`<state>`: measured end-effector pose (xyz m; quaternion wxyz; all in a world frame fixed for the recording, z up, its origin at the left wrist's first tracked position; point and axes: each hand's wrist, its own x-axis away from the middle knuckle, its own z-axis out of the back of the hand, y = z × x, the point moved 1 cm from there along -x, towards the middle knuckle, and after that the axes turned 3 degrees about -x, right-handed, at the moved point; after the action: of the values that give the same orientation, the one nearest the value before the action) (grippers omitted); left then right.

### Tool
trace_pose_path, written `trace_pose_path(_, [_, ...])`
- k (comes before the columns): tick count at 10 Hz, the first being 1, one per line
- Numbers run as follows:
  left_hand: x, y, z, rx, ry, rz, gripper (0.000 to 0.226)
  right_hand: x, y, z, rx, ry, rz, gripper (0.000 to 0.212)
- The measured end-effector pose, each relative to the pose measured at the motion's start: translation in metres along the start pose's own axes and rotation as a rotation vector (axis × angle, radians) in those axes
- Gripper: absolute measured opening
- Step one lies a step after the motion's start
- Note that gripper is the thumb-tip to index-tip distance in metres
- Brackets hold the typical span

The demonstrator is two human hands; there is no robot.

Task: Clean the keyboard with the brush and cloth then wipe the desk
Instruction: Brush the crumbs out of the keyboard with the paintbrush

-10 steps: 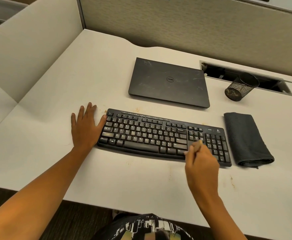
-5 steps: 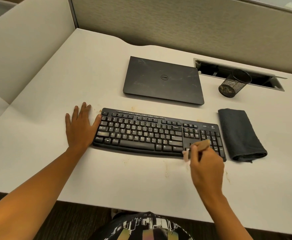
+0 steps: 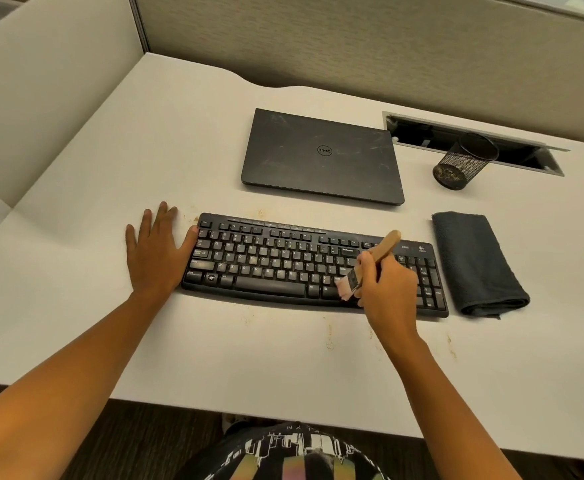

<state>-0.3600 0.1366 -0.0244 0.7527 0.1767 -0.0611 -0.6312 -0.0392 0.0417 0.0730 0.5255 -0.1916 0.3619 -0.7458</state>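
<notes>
Right hand [image 3: 390, 292] grips the brush [image 3: 385, 245] mid-handle, fingers curled, soft bristles on the near-right keys of the keyboard [image 3: 276, 265]; left hand [image 3: 155, 251] flat, fingers straight, braces its left end; brush probably light, handle stiff; limp cloth [image 3: 474, 261] lies right.

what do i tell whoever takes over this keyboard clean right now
Left hand rests flat on the desk, thumb at the keyboard's left end.
Right hand grips the brush, bristles on the keys left of the number pad.
Cloth lies folded right of the keyboard, untouched.
Done: nothing finished; brushing in progress.
Left: finish brushing, cloth the keyboard, wipe the stained desk.
</notes>
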Motion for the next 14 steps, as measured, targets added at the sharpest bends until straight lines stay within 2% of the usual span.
trace_pose_path(2, [0.0, 0.0, 0.001, 0.003, -0.002, 0.003, 0.061, -0.01, -0.004, 0.003, 0.052, -0.096, -0.072, 0.034])
trace_pose_path(3, [0.001, 0.001, 0.0, 0.001, -0.003, 0.001, 0.061, -0.01, -0.006, 0.002, 0.018, -0.059, -0.035, 0.034])
trace_pose_path(4, [0.0, 0.0, 0.0, -0.002, 0.003, 0.005, 0.062, -0.005, -0.004, 0.006, 0.073, -0.225, -0.121, 0.033])
trace_pose_path(5, [0.0, 0.0, 0.0, 0.001, -0.004, -0.001, 0.062, 0.001, -0.003, 0.011, 0.037, -0.168, -0.106, 0.033])
trace_pose_path(6, [0.0, 0.0, -0.001, 0.0, 0.002, 0.003, 0.062, 0.013, -0.004, 0.011, -0.102, 0.023, 0.007, 0.032])
trace_pose_path(7, [0.001, 0.0, 0.0, 0.003, 0.0, 0.005, 0.061, 0.022, 0.0, 0.003, -0.121, -0.049, -0.004, 0.03])
trace_pose_path(8, [0.001, 0.001, 0.0, 0.007, 0.002, 0.005, 0.061, 0.026, 0.008, 0.008, 0.035, -0.027, 0.002, 0.033])
trace_pose_path(9, [0.001, 0.0, 0.0, -0.001, 0.007, 0.001, 0.061, 0.027, 0.008, 0.015, -0.043, 0.051, -0.007, 0.03])
trace_pose_path(10, [0.0, 0.0, 0.0, 0.003, 0.003, -0.001, 0.061, 0.029, 0.002, 0.01, -0.283, -0.063, -0.049, 0.022])
trace_pose_path(11, [0.001, 0.001, 0.001, 0.002, 0.002, 0.0, 0.061, 0.033, 0.006, 0.006, -0.285, -0.119, -0.1, 0.022])
trace_pose_path(12, [0.0, 0.0, 0.0, -0.002, -0.001, -0.002, 0.061, 0.034, 0.021, 0.018, -0.092, 0.129, -0.107, 0.028])
trace_pose_path(13, [0.0, 0.0, 0.0, -0.008, -0.003, -0.005, 0.061, 0.036, 0.022, 0.029, -0.036, 0.244, -0.059, 0.03])
trace_pose_path(14, [0.001, 0.001, 0.001, 0.003, -0.001, -0.003, 0.061, 0.041, 0.004, 0.016, -0.279, 0.057, -0.055, 0.023])
